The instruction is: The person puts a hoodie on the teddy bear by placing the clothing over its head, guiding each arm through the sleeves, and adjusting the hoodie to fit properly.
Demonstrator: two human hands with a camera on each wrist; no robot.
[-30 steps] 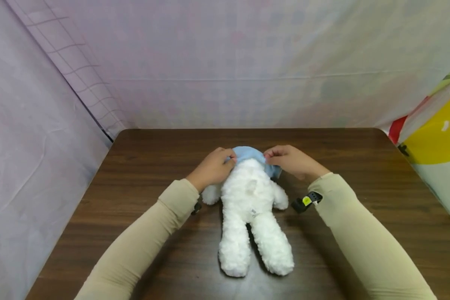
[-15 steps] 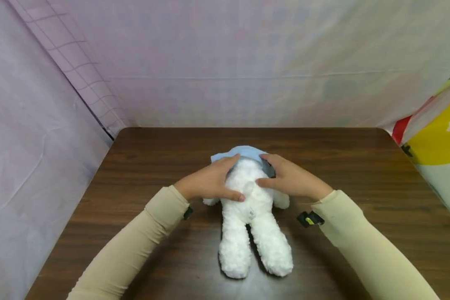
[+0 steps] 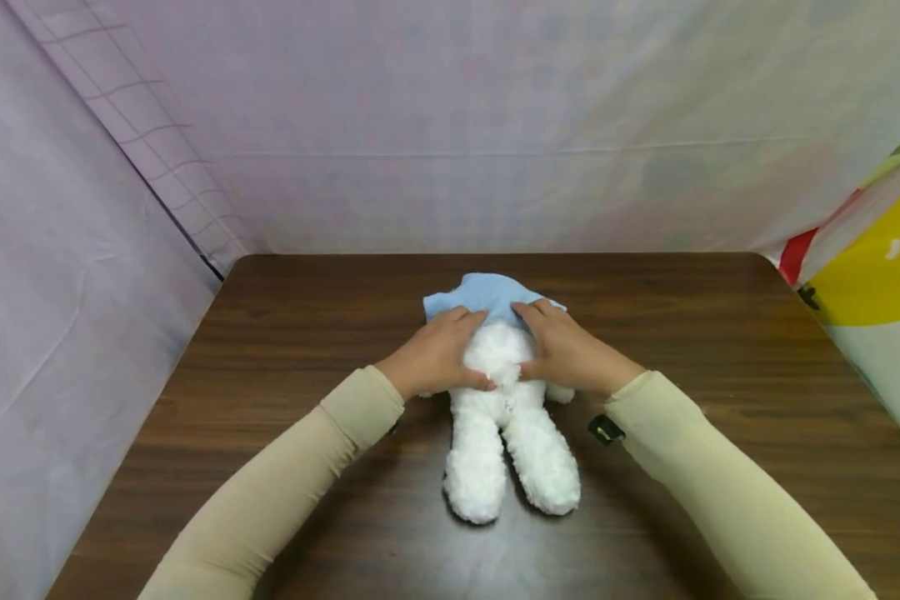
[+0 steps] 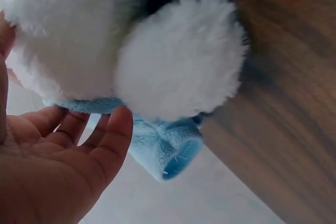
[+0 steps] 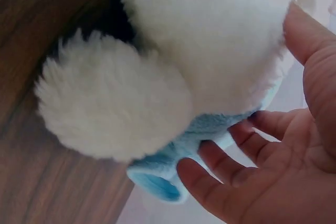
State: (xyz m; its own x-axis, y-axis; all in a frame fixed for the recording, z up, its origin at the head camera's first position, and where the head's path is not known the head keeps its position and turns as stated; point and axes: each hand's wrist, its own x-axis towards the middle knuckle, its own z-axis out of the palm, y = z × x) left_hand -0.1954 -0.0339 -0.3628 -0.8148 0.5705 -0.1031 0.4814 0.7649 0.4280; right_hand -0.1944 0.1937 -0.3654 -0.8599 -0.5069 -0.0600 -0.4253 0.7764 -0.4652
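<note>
A white fluffy plush toy [image 3: 487,467] lies on a brown wood-grain table, its legs toward me and a small tail and tag showing. Over its far end spreads a light blue garment [image 3: 487,292], with a sleeve opening on either side. My left hand [image 3: 438,354] holds the toy's left flank, thumb on the white back and fingertips at the blue hem [image 4: 84,104]. From the other side my right hand [image 3: 570,350] grips it the same way, fingers along the hem in the right wrist view. The toy's arms [image 4: 181,59] stick out below the hands. Its head is hidden.
The dark brown table [image 3: 307,317] extends around the toy on all sides. Pale cloth [image 3: 450,125] hangs behind the far edge and at the left. A yellow printed cloth [image 3: 877,275] hangs at the right. Black bands [image 3: 606,429] sit near the cuffs.
Both hands have let go of the garment's edge and moved down to grasp the toy's sides. The toy has shifted away from me, and the blue garment now lies spread wider.
</note>
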